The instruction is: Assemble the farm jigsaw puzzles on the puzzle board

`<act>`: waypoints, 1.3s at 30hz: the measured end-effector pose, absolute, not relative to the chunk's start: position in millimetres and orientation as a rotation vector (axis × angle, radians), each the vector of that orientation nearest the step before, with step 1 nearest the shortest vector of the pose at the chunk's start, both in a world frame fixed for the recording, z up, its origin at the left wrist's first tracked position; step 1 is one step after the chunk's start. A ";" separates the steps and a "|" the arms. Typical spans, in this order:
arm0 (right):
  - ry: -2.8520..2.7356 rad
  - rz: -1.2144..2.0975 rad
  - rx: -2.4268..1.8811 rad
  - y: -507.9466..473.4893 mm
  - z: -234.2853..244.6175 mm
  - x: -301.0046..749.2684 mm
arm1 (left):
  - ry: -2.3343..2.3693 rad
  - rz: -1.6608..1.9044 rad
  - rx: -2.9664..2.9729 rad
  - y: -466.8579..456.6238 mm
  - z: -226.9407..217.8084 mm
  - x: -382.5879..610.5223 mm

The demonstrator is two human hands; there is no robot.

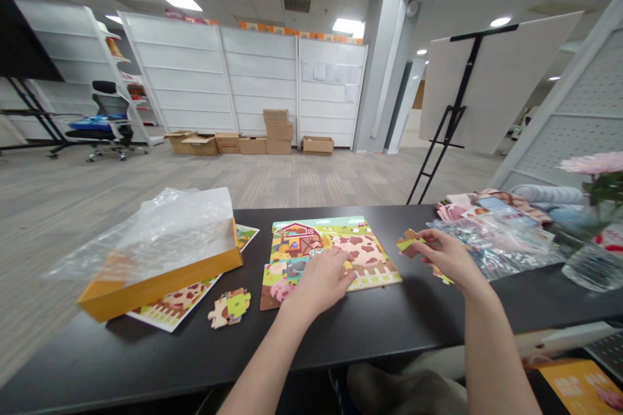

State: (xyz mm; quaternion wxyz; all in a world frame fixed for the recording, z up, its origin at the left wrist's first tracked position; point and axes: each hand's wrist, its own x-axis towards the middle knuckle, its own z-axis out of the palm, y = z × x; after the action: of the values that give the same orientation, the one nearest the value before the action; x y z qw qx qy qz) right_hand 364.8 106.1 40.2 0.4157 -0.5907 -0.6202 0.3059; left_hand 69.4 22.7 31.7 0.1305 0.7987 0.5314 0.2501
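A farm-scene jigsaw puzzle [341, 243], partly assembled, lies on the black table [389, 324]. My left hand [318, 282] rests on its lower middle, fingers bent and pressing down on the pieces. My right hand [445, 256] hovers just right of the puzzle and pinches a puzzle piece [407, 243] between thumb and fingers. A loose clump of joined pieces [230, 307] sits on the table to the left of the puzzle.
A yellow box lid [160, 275] covered by a clear plastic bag [160, 227] sits at left on a printed picture sheet [175, 308]. Plastic bags and cloths [491, 233] lie at right, beside a glass vase [596, 259] with a pink flower. An easel [452, 117] stands behind.
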 end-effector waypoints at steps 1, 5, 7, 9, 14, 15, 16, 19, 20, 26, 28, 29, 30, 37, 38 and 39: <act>-1.559 0.829 -1.403 103.2 43.7 351.0 | 1.544 0.758 2.287 23.3 31.0 69.2; -1.664 1.096 -1.155 94.6 51.0 296.1 | 1.576 0.811 2.159 25.7 33.2 61.1; -1.688 1.190 -1.122 93.3 50.9 277.3 | 1.602 0.741 2.158 26.0 39.1 48.3; -1.663 1.219 -1.143 94.3 49.3 267.9 | 1.640 0.619 2.180 24.3 47.4 28.2; -1.578 1.052 -1.246 103.1 43.0 273.5 | 1.977 0.381 2.107 4.7 65.3 -28.6; -1.572 1.013 -1.259 105.2 41.5 276.1 | 2.008 0.314 2.076 -1.4 67.1 -35.4; -1.565 0.981 -1.268 107.1 40.0 278.3 | 2.027 0.253 2.040 -7.6 68.2 -39.8; -1.532 0.931 -1.273 111.3 35.9 280.8 | 2.026 0.160 1.955 -21.7 68.2 -40.4; -1.524 0.927 -1.268 112.0 34.8 280.5 | 2.016 0.148 1.943 -24.0 67.3 -38.4; -1.546 0.966 -1.234 111.5 32.1 276.7 | 1.988 0.171 1.991 -21.4 56.3 -35.7; -1.558 0.963 -1.240 111.0 32.8 276.9 | 1.972 0.192 2.007 -20.0 53.6 -38.0; -1.560 0.959 -1.244 110.9 33.3 277.1 | 1.970 0.199 2.010 -19.7 52.9 -38.8; -1.559 0.958 -1.248 110.7 33.8 277.3 | 1.971 0.203 2.011 -19.6 52.6 -39.2; -1.524 1.019 -1.225 110.5 32.8 274.0 | 1.981 0.192 2.012 -20.2 54.4 -37.8; -1.523 1.024 -1.224 110.7 32.2 273.6 | 1.982 0.193 2.017 -20.2 54.2 -37.9; -1.524 1.028 -1.225 111.0 31.5 273.5 | 1.985 0.196 2.019 -20.0 53.9 -38.1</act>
State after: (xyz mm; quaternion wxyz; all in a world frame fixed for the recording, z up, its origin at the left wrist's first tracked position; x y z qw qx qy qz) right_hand 273.5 111.0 31.5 0.4498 -0.4954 -0.6161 0.4155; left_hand -38.1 -20.0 53.9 0.1513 0.7033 0.6913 0.0683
